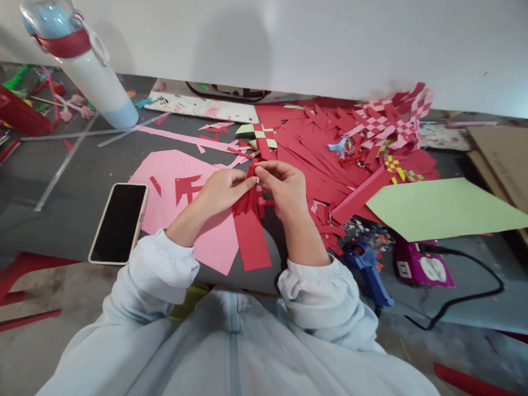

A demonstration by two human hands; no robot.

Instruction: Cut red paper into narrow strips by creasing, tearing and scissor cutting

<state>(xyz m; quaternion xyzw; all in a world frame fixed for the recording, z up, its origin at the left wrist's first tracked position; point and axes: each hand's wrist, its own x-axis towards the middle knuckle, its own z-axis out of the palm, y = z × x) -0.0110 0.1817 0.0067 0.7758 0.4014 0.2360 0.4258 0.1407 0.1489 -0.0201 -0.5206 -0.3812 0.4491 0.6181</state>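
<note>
My left hand (pixel 223 191) and my right hand (pixel 284 187) meet over the middle of the grey table (pixel 65 185), both pinching a piece of red cut paper strips (pixel 251 226) that hangs down between them toward me. The fingers of both hands are closed on its top end. Under my left hand lies a pink paper sheet (pixel 173 189) with small red scraps on it. Behind my right hand spreads a pile of red paper strips (pixel 318 142).
A phone (pixel 119 222) lies face up at the left. A white and blue bottle (pixel 84 62) stands at the back left. Woven red-and-pink paper pieces (pixel 392 119) lie at the back right, with a green sheet (pixel 441 207), a blue glue gun (pixel 368 268) and a purple power strip (pixel 421 267) nearer.
</note>
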